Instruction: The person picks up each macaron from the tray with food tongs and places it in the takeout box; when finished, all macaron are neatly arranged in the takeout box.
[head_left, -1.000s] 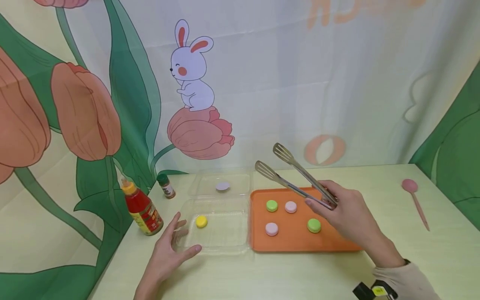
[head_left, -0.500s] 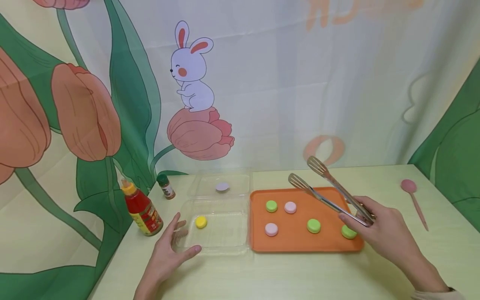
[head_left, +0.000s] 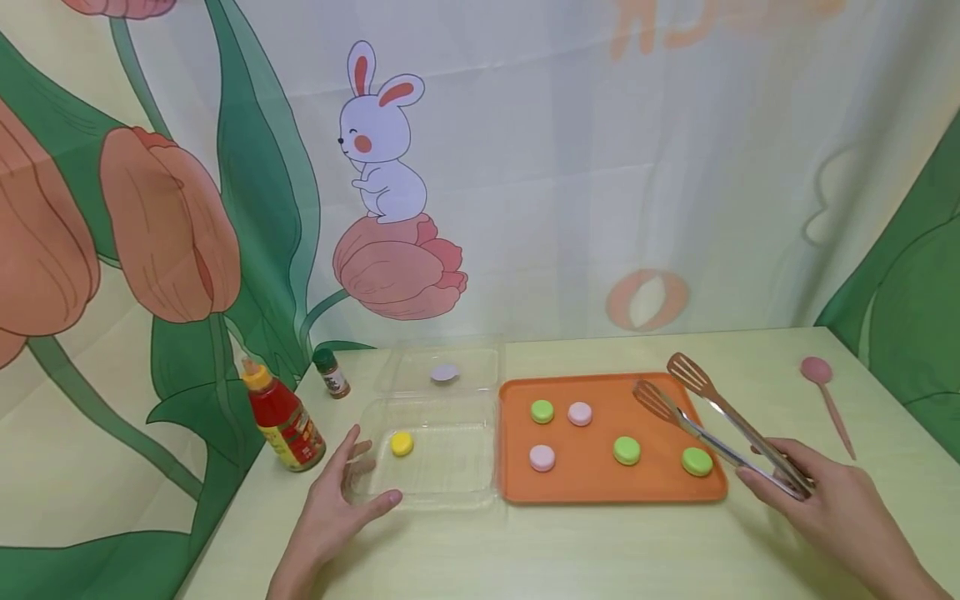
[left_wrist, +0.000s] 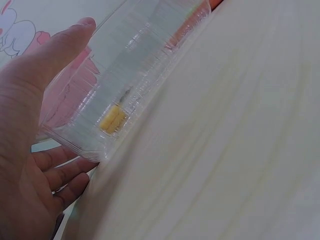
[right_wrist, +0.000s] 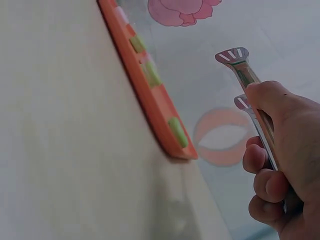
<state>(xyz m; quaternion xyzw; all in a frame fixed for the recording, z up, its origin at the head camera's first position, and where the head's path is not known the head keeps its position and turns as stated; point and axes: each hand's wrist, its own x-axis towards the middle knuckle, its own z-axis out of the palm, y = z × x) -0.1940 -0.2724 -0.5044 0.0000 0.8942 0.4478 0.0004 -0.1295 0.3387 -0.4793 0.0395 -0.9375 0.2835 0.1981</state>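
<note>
My right hand (head_left: 832,500) grips a pair of metal tongs (head_left: 738,425) by the hinged end, right of the orange tray (head_left: 585,483). The tongs' slotted tips stand apart, with nothing between them. Two pink macarons (head_left: 542,457) and three green macarons (head_left: 627,451) lie on the tray. At the left, my left hand (head_left: 333,508) spreads its thumb and fingers around the near-left corner of a clear plastic box (head_left: 450,500). In the left wrist view its fingertips are right at the box's corner. A yellow macaron (head_left: 402,443) sits inside the box, toward the left.
The box's clear lid (head_left: 408,367) lies folded back behind it, with a pale oval label. A red sauce bottle (head_left: 288,425) and a small green-capped jar (head_left: 332,372) stand at the left. A pink spoon (head_left: 828,400) lies at the right. A printed curtain hangs behind.
My right hand has moved right and toward me with the tongs, from above the tray to its right side, uncovering the rightmost green macaron. My left hand has stayed at the box.
</note>
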